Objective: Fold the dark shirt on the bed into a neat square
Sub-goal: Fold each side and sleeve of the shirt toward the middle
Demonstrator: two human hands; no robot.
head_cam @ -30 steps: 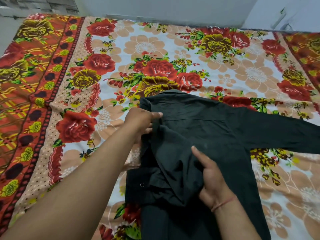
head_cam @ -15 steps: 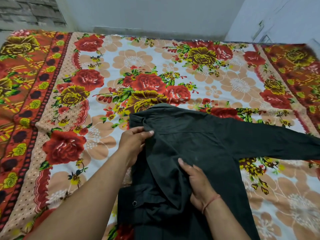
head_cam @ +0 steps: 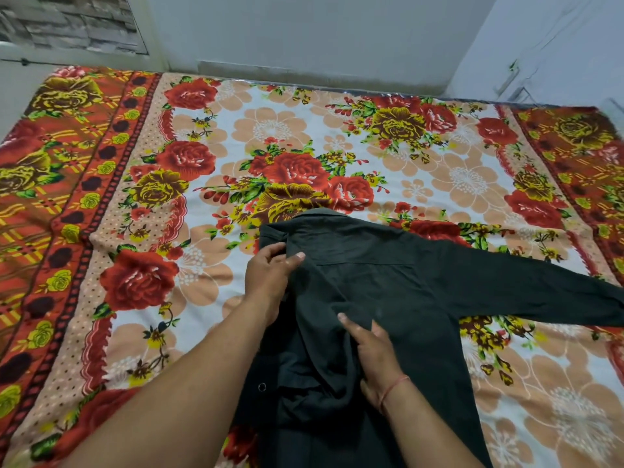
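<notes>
The dark shirt (head_cam: pixel 381 292) lies back-up on the bed, collar away from me. Its left sleeve is folded in over the back and runs down toward me. Its right sleeve (head_cam: pixel 540 292) stretches flat out to the right edge of the view. My left hand (head_cam: pixel 270 278) pinches the fabric at the left shoulder fold, thumb on top. My right hand (head_cam: pixel 374 359) lies on the folded-in sleeve at the shirt's middle, fingers curled into the cloth. A small snap button (head_cam: pixel 262 387) shows on the cuff near my left forearm.
The bed is covered by a floral bedsheet (head_cam: pixel 304 136) with red roses and an orange-red border (head_cam: pixel 50 197) at the left and right. A grey wall (head_cam: pixel 304 35) runs along the far side, and a white cupboard (head_cam: pixel 557 45) stands at the back right.
The view has tilted up, so the shirt sits lower in frame. My right hand has slid up the folded sleeve; my left hand keeps its pinch at the shoulder.
</notes>
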